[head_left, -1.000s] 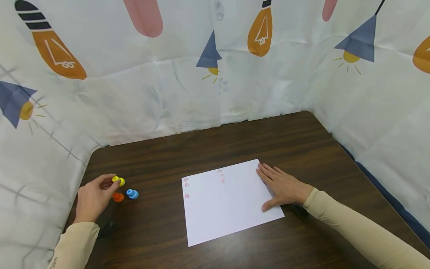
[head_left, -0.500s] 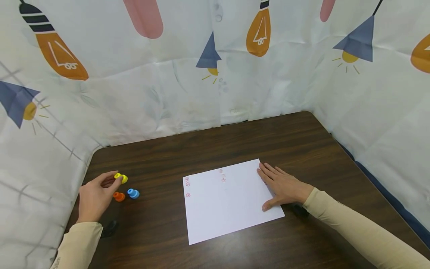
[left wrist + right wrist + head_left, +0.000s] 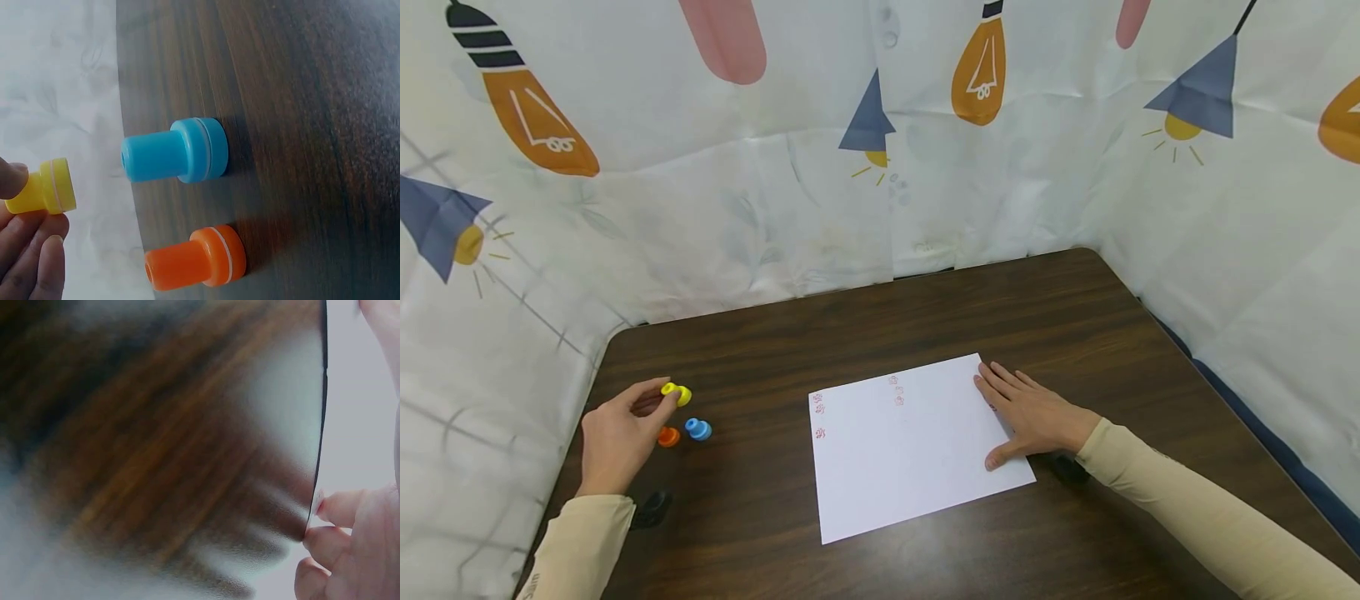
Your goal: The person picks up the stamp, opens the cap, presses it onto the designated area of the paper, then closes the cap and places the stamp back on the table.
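My left hand point(image 3: 618, 437) pinches a small yellow stamp point(image 3: 55, 186) between thumb and fingers, held above the table. Beside that hand stand a blue stamp point(image 3: 698, 429) and an orange stamp point(image 3: 668, 437), both upright on the wood and apart from each other. In the left wrist view the blue stamp point(image 3: 177, 150) and orange stamp point(image 3: 197, 257) show thin pale rings near their wide bases. A white sheet of paper point(image 3: 917, 467) carries red stamped marks along its left side and near its top edge. My right hand point(image 3: 1036, 417) rests flat on the paper's right side, fingers spread.
The dark wooden table point(image 3: 820, 333) reaches back to a white curtain point(image 3: 700, 208) printed with lamps and bulbs. The curtain also runs down both sides. Dark wrist-worn devices point(image 3: 651, 510) show under the wrists.
My left hand has shifted slightly up and to the right with the yellow stamp. The right hand keeps its place on the paper.
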A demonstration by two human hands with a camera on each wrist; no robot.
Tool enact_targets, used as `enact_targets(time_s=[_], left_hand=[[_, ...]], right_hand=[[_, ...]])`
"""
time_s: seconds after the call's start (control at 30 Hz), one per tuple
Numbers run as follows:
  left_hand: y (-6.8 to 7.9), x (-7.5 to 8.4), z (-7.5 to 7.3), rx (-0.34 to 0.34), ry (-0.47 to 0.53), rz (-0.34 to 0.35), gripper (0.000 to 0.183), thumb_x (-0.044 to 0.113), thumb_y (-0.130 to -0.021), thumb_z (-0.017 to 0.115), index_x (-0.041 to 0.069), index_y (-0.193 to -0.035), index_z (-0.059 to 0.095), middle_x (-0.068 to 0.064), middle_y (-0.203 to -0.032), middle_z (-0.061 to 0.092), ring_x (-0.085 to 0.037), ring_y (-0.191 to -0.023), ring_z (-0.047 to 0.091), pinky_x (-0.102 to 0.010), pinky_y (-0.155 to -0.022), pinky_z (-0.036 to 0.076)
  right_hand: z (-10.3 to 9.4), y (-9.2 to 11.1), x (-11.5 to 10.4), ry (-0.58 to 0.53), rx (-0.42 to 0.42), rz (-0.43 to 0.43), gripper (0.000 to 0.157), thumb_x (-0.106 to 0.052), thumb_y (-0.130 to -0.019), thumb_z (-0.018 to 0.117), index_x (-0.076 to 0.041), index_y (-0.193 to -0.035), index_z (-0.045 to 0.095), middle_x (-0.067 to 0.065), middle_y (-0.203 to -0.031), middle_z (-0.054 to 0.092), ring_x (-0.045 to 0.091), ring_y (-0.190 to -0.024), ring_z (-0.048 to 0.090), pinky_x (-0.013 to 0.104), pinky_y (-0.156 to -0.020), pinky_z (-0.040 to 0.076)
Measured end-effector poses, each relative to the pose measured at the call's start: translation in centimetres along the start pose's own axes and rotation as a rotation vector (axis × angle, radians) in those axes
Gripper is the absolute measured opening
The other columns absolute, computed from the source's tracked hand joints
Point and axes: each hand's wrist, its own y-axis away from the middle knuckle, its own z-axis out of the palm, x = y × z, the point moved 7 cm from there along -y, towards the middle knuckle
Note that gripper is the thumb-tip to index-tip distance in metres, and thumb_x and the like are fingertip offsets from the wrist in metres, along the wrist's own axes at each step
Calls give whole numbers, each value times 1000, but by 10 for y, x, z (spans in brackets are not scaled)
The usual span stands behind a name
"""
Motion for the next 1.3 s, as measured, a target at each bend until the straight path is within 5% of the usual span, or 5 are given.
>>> enact_targets(time_s=[0.47,1.0,1.2,1.3], left_hand=[[3,23,-4,91,97,-31,32,22,-93,78,6,-120,76,-22,-103,79,36,-75,42,3,-61,39],[-1,63,-4,182,252,89,31,8,-86,83,8,-117,78,-20,-103,80,29,-83,55,3,-75,43],[-2,75,1,175,370,98,33,4,-84,84,13,-115,80,28,-99,73,22,-85,62,2,-73,49],[-1,80,4,169,422,111,34,2,-83,84,13,-115,80,38,-98,66,20,-86,64,2,-76,50]], right_hand=[[3,0,3,-10,9,-4,134,-81,-69,75,0,-163,24,20,-173,18,45,-161,17,68,-127,23],[-3,1,-1,-22,43,-19,134,-82,-67,74,1,-162,27,23,-172,21,49,-158,19,74,-123,23],[-6,1,1,-50,68,-7,133,-82,-68,74,-3,-163,26,21,-173,18,52,-159,16,77,-122,20],[-11,-1,2,-48,96,-4,130,-82,-69,74,-7,-164,25,20,-173,18,51,-159,16,78,-121,20]])
